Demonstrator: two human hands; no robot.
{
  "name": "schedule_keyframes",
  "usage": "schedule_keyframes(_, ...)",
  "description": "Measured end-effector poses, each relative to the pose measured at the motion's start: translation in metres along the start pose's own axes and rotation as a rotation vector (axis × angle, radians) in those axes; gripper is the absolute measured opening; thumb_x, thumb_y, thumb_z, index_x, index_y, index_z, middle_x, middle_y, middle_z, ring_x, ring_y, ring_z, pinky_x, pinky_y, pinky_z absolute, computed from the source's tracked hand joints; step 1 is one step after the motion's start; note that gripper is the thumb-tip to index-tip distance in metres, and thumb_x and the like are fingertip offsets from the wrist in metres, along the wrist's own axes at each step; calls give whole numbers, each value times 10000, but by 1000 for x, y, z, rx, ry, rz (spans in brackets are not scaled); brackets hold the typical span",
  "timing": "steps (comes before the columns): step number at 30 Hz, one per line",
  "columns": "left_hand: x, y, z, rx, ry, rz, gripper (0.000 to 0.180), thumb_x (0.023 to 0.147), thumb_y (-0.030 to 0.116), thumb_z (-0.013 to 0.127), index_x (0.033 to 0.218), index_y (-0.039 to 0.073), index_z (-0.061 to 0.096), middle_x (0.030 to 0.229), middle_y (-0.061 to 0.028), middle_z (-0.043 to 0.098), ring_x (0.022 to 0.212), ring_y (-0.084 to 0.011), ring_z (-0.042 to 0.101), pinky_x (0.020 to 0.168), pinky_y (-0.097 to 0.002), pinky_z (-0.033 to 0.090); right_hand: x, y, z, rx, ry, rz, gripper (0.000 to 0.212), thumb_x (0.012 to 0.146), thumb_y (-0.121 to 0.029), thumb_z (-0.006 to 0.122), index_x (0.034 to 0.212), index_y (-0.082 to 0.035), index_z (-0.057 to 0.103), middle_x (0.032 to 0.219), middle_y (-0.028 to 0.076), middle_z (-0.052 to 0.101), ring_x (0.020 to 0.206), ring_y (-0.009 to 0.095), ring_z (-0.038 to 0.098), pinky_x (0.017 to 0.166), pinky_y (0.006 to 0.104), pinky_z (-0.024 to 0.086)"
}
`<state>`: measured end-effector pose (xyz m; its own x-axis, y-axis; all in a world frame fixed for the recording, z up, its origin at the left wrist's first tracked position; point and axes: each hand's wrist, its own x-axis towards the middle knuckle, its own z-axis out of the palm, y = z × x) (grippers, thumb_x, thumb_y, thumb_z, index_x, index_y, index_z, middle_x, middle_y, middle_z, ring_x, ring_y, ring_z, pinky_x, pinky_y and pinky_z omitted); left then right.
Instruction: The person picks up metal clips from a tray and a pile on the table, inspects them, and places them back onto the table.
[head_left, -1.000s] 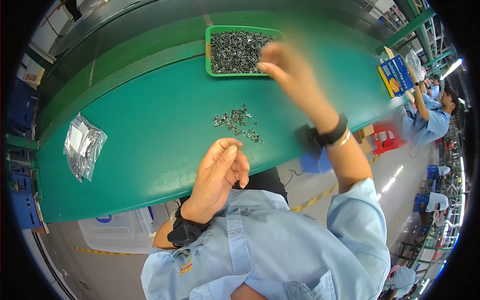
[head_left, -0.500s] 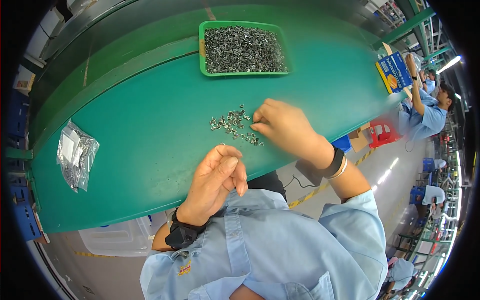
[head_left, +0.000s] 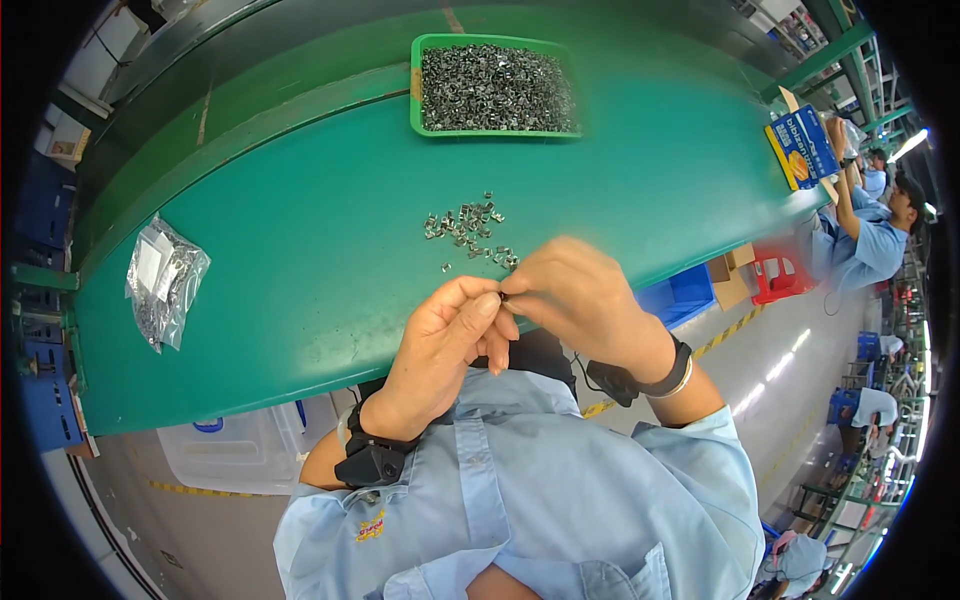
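My left hand (head_left: 445,335) and my right hand (head_left: 575,300) meet fingertip to fingertip just above the table's near edge. Between their pinched fingers sits a small dark metal piece (head_left: 503,296), mostly covered by the fingers, so its exact shape is hard to see. Just beyond the hands, a loose pile of small shiny metal clips (head_left: 468,226) lies on the green tabletop (head_left: 300,260). One single clip (head_left: 446,267) rests slightly apart from the pile, near my left hand.
A green tray (head_left: 500,133) full of similar metal clips stands at the far side. At the left lies a clear plastic bag (head_left: 165,285) of small parts. Far right, a co-worker (head_left: 870,235) is near a blue and yellow box (head_left: 803,148). Below the table is a clear plastic bin (head_left: 230,455).
My right hand has come from the pile toward me and met my left hand, whose fingers have closed around the small piece. The view has shifted slightly.
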<state>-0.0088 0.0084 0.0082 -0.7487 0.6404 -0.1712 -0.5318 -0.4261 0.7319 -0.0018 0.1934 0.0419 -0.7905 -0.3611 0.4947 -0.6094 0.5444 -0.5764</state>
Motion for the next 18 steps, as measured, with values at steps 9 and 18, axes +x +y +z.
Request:
schedule_keyframes(9, -6, -1, 2, -19, -32, -2, 224, 975, 200, 463, 1057, 3, 533, 862, -91, 625, 623, -114, 575, 542, -238, 458, -13, -2, 19, 32, 184, 3, 239, 681, 4, 727, 899, -50, 644, 824, 74, 608, 750, 240, 593, 616, 323, 475)
schedule_keyframes(18, -4, -5, 0, 74, -6, 5, 252, 981, 229, 440, 1013, 0, 541, 846, -119, 643, 619, -146, 601, 516, -254, 475, -17, -4, 11, -91, 157, -62, 256, 669, -12, 736, 900, -62, 639, 839, 58, 605, 741, 230, 583, 623, 320, 458)
